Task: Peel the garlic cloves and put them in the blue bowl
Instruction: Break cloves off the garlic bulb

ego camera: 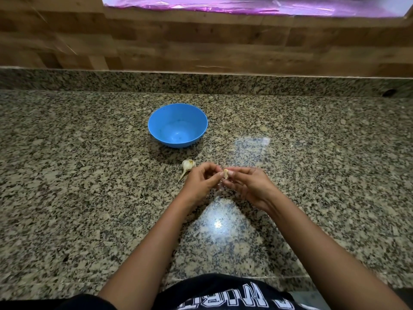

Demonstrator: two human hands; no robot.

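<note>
A blue bowl [178,125] stands on the granite counter with nothing visible inside it. In front of it lies a garlic bulb [187,166] with its stem pointing toward me. Just right of the bulb, my left hand [201,183] and my right hand [248,185] meet above the counter. Both pinch one small pale garlic clove [225,173] between their fingertips. Most of the clove is hidden by the fingers.
The speckled granite counter [89,175] runs the full width of the view, with a low granite upstand and a wooden wall [201,45] behind. A pink sheet [223,5] lies along the top edge. Light glare shows on the counter between my forearms.
</note>
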